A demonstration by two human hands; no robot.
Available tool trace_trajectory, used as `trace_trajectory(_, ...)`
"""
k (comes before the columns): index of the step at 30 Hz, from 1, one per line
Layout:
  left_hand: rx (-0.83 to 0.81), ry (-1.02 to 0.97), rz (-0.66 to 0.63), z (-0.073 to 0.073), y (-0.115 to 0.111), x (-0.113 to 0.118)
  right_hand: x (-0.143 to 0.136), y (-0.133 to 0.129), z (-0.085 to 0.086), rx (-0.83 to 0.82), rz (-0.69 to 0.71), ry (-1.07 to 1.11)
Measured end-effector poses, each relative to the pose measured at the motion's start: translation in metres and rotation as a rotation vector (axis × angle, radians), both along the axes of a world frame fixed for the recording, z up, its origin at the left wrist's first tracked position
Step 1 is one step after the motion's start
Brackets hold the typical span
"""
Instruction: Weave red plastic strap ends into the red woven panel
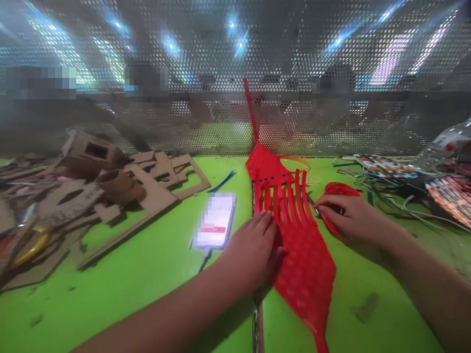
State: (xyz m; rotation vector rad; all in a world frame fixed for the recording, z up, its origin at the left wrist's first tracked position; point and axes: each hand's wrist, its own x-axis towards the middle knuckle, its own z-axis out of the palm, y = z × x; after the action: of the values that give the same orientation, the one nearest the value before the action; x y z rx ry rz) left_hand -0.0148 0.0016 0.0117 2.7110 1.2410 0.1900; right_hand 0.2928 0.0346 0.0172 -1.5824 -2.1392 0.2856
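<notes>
Perforated metal screen [206, 127] stands across the far side, the largest item in our view. Below it, we note a green tabletop [91, 294] with brown cardboard pieces [150, 196] heaped at left. Right of centre on that tabletop lies the red woven piece [305, 260], its near end tapering toward us, its far part narrowing to one long strip that stands up in front of the screen.

Our left hand [253, 245] lies palm down on the piece's left edge, fingers extended, gripping nothing visible. Our right hand [342, 215] is just beside the right edge, thumb and fingers pinched. A phone [217, 220], screen lit and cable attached, lies left of the piece. Partly beneath the right hand is a red coil [342, 189].

Smaller still, loose red strips [290, 203] run side by side above the dense weave. Handling judgement: light, flat pressure from the left hand should stop the weave skewing; we would lift strips singly, keeping order and even tension. Smallest, at the right fingertips: a slender dark tool [312, 202], apparently held, its kind unclear; its tip should slide under strips, without snagging.
</notes>
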Motion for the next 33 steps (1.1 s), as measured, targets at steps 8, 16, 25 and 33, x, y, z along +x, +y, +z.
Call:
trace_trajectory(8, -0.029, 0.037, -0.021, -0.007, -0.002, 0.0, -0.006, 0.0, -0.005, -0.013, -0.028, 0.105)
trace_trajectory(16, 0.032, -0.07, 0.006, -0.001, -0.002, -0.001, -0.021, -0.013, 0.005, 0.05, 0.072, -0.015)
trace_trajectory(25, 0.106, -0.349, -0.106, -0.001, -0.003, -0.004, -0.033, -0.021, 0.008, 0.015, 0.189, -0.127)
trace_trajectory(33, 0.123, -0.411, -0.213, -0.004, -0.005, -0.008, -0.052, -0.03, 0.003, 0.113, 0.38, -0.018)
